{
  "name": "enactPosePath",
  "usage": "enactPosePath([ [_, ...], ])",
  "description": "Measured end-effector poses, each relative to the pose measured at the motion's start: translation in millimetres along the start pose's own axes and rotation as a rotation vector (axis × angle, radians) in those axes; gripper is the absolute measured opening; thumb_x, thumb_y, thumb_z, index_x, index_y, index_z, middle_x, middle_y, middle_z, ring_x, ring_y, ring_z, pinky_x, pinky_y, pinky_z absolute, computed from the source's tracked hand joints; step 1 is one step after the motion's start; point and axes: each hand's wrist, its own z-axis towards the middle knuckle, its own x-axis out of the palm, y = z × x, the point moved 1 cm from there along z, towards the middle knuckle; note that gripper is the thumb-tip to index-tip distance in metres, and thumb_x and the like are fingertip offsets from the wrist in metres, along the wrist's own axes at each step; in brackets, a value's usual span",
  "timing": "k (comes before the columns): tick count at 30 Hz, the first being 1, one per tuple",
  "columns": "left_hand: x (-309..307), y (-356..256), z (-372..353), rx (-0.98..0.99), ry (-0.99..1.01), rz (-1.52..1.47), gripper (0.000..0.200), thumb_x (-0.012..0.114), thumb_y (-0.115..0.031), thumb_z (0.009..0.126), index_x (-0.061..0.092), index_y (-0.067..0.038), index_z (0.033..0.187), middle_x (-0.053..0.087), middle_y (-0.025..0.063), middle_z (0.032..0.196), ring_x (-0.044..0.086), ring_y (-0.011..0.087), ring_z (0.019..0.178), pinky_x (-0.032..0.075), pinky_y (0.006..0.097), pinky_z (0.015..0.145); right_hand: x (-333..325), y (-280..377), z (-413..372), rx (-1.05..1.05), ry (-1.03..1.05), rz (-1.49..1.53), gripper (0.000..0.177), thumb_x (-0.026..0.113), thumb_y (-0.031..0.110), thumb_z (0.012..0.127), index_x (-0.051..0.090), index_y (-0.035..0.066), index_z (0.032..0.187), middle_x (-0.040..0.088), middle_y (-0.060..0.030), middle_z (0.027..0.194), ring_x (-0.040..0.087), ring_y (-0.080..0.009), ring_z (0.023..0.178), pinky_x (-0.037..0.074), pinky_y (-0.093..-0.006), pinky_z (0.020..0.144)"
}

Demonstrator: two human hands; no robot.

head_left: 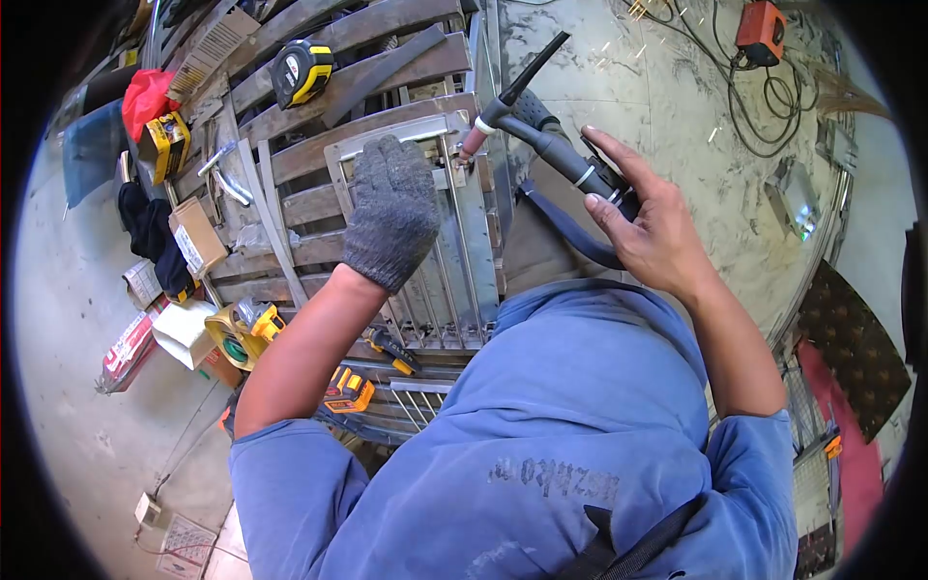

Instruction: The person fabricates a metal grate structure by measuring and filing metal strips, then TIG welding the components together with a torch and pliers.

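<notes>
My left hand, in a grey knit glove, lies flat with fingers together on a steel grille frame that rests on the slatted metal workbench. My bare right hand grips the black handle of a welding torch. The torch nozzle points down at the frame's upper right corner, just right of the gloved fingers. A dark hose runs from the torch back toward my body.
A yellow tape measure sits at the bench's far end. A yellow-handled tool, yellow power tools, boxes and dark cloth lie along the left. An orange machine with cables stands on the concrete floor.
</notes>
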Motion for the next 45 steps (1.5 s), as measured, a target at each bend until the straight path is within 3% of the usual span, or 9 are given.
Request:
enactPosePath([
  [7,1,1,-1,0.0,-0.018,-0.036,0.057,0.063,-0.01,0.093,0.062,0.019,0.142,0.061,0.0408,0.144,0.056,0.0581,0.142,0.04,0.0664,0.126,-7,1,3,0.164,-0.01,0.054,0.066,0.075,0.009,0.102,0.053,0.016,0.164,0.075,-0.0154,0.105,0.059,-0.0157,0.073,0.056,-0.0345,0.074],
  [17,4,-2,2,0.007,-0.065,0.116,0.056,0.061,-0.019,0.096,0.065,0.016,0.14,0.064,0.0438,0.14,0.063,0.0591,0.133,0.046,0.0715,0.116,-13,37,32,-0.113,-0.242,0.012,0.07,0.085,0.012,0.098,0.055,0.011,0.161,0.075,-0.0075,0.098,0.062,-0.0095,0.077,0.053,-0.0281,0.071],
  [26,-7,-11,3,-0.239,0.003,0.02,0.058,0.059,-0.025,0.1,0.062,0.009,0.148,0.06,0.0373,0.151,0.058,0.0518,0.144,0.041,0.0675,0.123,-22,149,110,-0.367,-0.093,-0.034,0.074,0.084,0.006,0.1,0.05,0.006,0.165,0.076,-0.0099,0.116,0.068,-0.0107,0.099,0.055,-0.0259,0.089],
  [32,-35,-15,-13,-0.543,-0.068,-0.38,0.058,0.057,-0.031,0.104,0.061,-0.001,0.153,0.054,0.0268,0.163,0.046,0.041,0.157,0.03,0.0654,0.13,-3,196,151,-0.409,0.175,-0.312,0.077,0.086,0.008,0.094,0.053,0.015,0.164,0.076,-0.0055,0.1,0.064,-0.0111,0.084,0.055,-0.0309,0.08],
  [34,-49,-19,-32,-0.783,-0.212,-0.413,0.054,0.063,-0.035,0.102,0.065,-0.005,0.147,0.061,0.0215,0.149,0.054,0.0385,0.143,0.041,0.0589,0.12,7,218,157,-0.457,0.246,-0.412,0.077,0.085,0.009,0.095,0.053,0.016,0.164,0.078,-0.0076,0.103,0.067,-0.0129,0.087,0.056,-0.0324,0.084],
  [39,-55,-56,-55,-1.43,-0.431,-0.727,0.047,0.077,-0.033,0.094,0.068,-0.004,0.13,0.067,0.0171,0.121,0.063,0.0412,0.112,0.05,0.0551,0.099,33,281,161,-0.525,0.381,-0.541,0.072,0.08,0.011,0.101,0.051,0.016,0.166,0.081,-0.0152,0.118,0.076,-0.022,0.103,0.058,-0.0395,0.097],
  [40,-56,-61,-53,-1.536,-0.432,-0.775,0.048,0.078,-0.033,0.093,0.068,-0.004,0.129,0.068,0.0174,0.119,0.063,0.0418,0.111,0.05,0.0552,0.099,38,297,162,-0.446,0.463,-0.513,0.071,0.079,0.011,0.101,0.05,0.013,0.166,0.076,-0.0198,0.138,0.074,-0.0274,0.124,0.056,-0.0414,0.107],
  [42,-59,-62,-41,-1.648,-0.411,-0.814,0.052,0.081,-0.036,0.09,0.068,-0.004,0.13,0.067,0.0171,0.121,0.062,0.0419,0.114,0.049,0.0562,0.1,49,324,171,-0.812,0.479,-0.643,0.073,0.08,0.011,0.101,0.049,0.011,0.167,0.065,-0.0233,0.156,0.064,-0.0307,0.144,0.051,-0.0429,0.117],
  [45,-56,-63,-19,-1.795,-0.405,-0.76,0.057,0.083,-0.04,0.087,0.068,-0.005,0.13,0.065,0.017,0.125,0.06,0.0422,0.118,0.047,0.0578,0.102,62,380,177,-0.778,0.483,-0.859,0.079,0.079,0.006,0.098,0.046,0.011,0.17,0.073,-0.0175,0.136,0.069,-0.0203,0.12,0.054,-0.0348,0.103],
])
